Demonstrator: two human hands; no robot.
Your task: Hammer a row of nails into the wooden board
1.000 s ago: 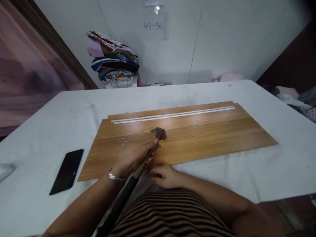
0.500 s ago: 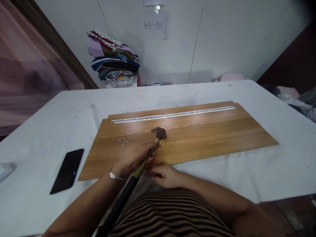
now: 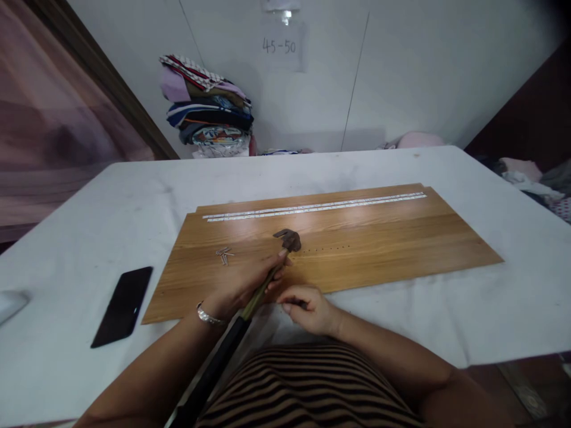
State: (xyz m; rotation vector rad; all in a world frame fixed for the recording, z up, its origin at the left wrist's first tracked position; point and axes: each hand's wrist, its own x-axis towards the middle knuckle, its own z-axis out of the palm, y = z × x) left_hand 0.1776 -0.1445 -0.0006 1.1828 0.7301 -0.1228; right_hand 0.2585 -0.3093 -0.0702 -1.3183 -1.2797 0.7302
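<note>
My left hand (image 3: 254, 278) is wrapped round the shaft of a claw hammer (image 3: 292, 239), close below its dark metal head. The hammer slants across the wooden board (image 3: 383, 238), and its black grip runs back past my forearm. Over the board's near edge, my right hand (image 3: 311, 310) is closed with curled fingers; what they hold, if anything, is hidden. To the left of the hammer head lies a small pile of nails (image 3: 224, 254). A row of small dark dots, nail heads or holes, runs right from the hammer head.
Two white measuring strips (image 3: 312, 207) lie along the board's far side. A black phone (image 3: 122, 306) rests on the white-covered table (image 3: 160, 184) left of the board. Folded clothes (image 3: 209, 110) are stacked beyond the far edge, against the wall.
My right hand has moved slightly up and to the right, its fingers more curled. The left hand and hammer stay almost where they were.
</note>
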